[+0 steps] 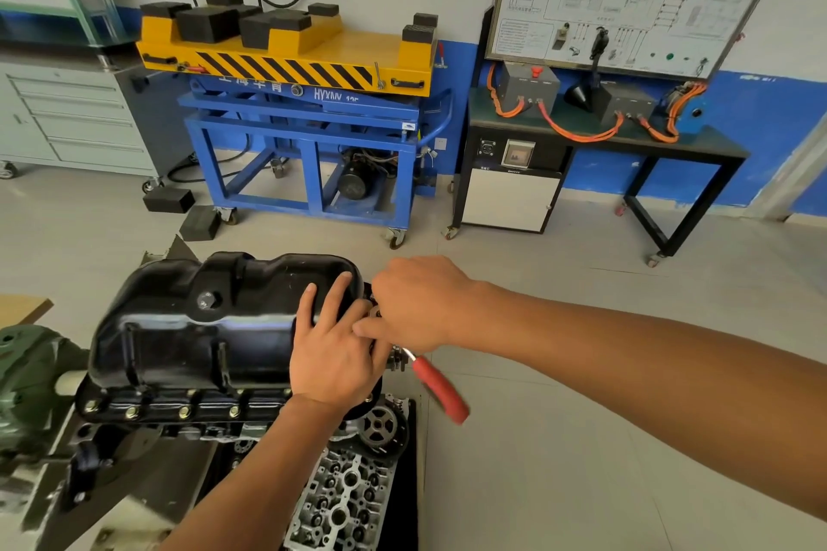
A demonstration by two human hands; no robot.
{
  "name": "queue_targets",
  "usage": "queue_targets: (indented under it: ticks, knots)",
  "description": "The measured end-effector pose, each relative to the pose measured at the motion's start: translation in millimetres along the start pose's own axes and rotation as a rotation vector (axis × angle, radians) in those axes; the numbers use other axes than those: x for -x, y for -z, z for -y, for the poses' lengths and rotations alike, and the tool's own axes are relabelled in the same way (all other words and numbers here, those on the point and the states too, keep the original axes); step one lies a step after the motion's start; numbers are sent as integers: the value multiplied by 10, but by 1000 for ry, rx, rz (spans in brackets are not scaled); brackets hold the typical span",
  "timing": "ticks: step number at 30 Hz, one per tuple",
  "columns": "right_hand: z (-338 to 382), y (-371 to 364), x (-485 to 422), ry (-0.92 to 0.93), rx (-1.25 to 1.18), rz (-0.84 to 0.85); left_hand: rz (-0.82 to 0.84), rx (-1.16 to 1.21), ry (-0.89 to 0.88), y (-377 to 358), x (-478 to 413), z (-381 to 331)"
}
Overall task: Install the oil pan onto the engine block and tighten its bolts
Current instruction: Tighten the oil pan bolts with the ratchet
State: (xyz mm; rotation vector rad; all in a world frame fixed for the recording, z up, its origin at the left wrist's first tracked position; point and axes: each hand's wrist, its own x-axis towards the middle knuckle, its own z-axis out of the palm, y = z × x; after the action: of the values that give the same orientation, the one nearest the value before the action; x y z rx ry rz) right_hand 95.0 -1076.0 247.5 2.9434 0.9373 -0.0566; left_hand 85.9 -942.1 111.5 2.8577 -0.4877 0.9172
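Observation:
The black oil pan (197,327) sits upside-up on the engine block (170,414), with several brass-coloured bolts (184,412) along its near flange. My left hand (333,353) rests flat on the pan's right end, fingers straight. My right hand (418,304) curls round the head of a ratchet wrench at the pan's right edge. The wrench's red handle (441,389) sticks out toward me, blurred. The socket and the bolt under it are hidden by my hands.
A cylinder head (344,501) lies on a black mat below the block. A green engine stand (31,376) is at the left. Behind stand a blue and yellow lift cart (309,103), a black bench (595,139) with orange cables and a grey drawer cabinet (67,116).

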Motion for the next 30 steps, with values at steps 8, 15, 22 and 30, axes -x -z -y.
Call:
queue_targets:
  ticks: [8, 15, 22, 30]
  knots:
    - [80, -125, -31, -192, -193, 42, -24, -55, -59, 15, -1, 24]
    - [92, 36, -46, -129, -118, 121, -20, -17, -25, 33, -10, 5]
    - [180, 138, -20, -48, 77, 112, -17, -26, -44, 33, 0, 19]
    - [184, 153, 29, 34, 223, 81, -71, 7, -24, 21, -12, 10]
